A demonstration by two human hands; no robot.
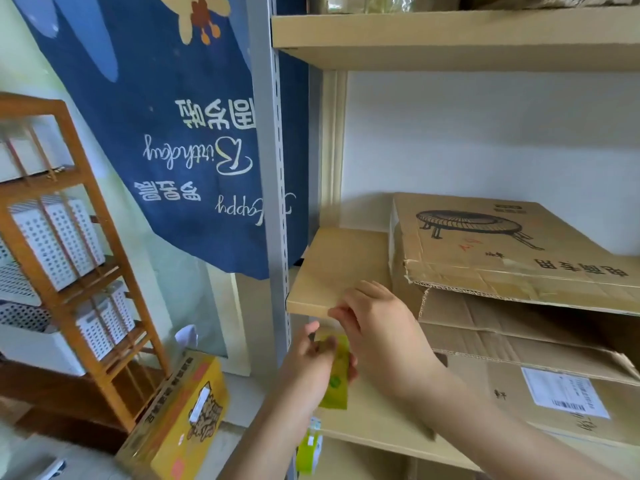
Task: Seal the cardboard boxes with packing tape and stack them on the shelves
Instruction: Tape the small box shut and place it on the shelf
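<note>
Your left hand (311, 362) grips a yellow-green pack (337, 375), just below the shelf (332, 271) edge. Your right hand (374, 323) pinches at that edge w/ curled fingers; what it pinches, cannot tell. Box (502, 251) lies on the shelf, right of your hands.

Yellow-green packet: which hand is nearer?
Left. The left hand grips the yellow-green packet; the right hand is just above it, fingertips at the shelf board's front edge.

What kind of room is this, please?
Probably a home storage room: metal shelving stacked with worn cardboard boxes, a wooden rack holding white perforated bins, and a birthday banner.
</note>
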